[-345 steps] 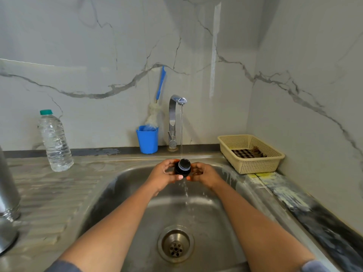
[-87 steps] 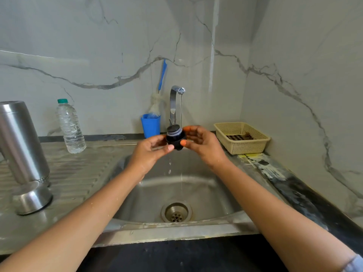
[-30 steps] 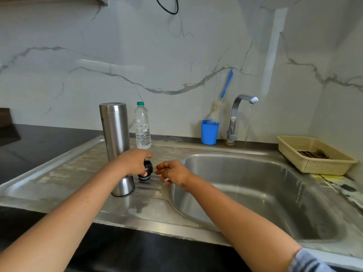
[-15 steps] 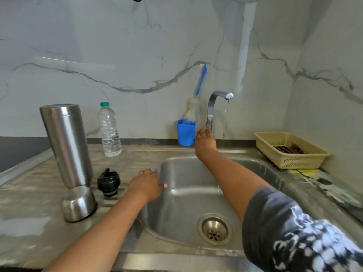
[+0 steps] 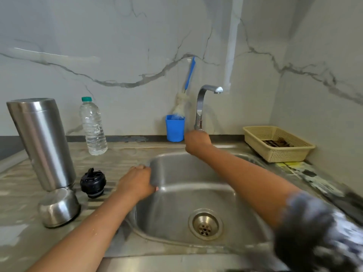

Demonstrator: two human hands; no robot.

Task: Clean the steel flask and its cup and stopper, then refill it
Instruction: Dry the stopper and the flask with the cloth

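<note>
While the right arm is reaching across, left hand (image 5: pixel 136 183): bracing on the sink (image 5: pixel 176 195), fingers clamping over its left rim, thumb hanging inside the basin.
Cup (image 5: pixel 59 208): sitting mouth down on the surface (image 5: pixel 121 154), nearest at the left, well apart from both hands.
Stopper (image 5: pixel 93 182): standing just beside the cup, between it and the left hand, with neither hand touching it.
Flask (image 5: pixel 41 142): standing just behind the cup, seemingly mouth down and draining; nobody is holding it.
Handling: the flask is looking stiff, smooth and wet, so probably slipping in a loose hold. Empty, it is likely weighing little, yet being tall it is liable to tip. A full wrap round the mid-body is looking safest. The stopper is inviting a pinch on its ribbed sides, the cup a hold round its wall.
Right hand (image 5: pixel 197 142): sitting at the foot of the tap (image 5: pixel 202 103). Its fingers are hiding behind the knuckles, so I cannot tell whether they are clamping on anything.
Far wall: a bottle (image 5: pixel 92 126), a blue holder (image 5: pixel 174 128) carrying a brush (image 5: pixel 189 75), and a basket (image 5: pixel 279 144) are standing along it.
Change: half a second ago a thin stream was falling from the spout and the right hand was hovering higher, fingers up. Now no stream is showing and the hand is lying lower. About three seconds back both hands were holding the stopper over the sink; now it is resting on the surface.
</note>
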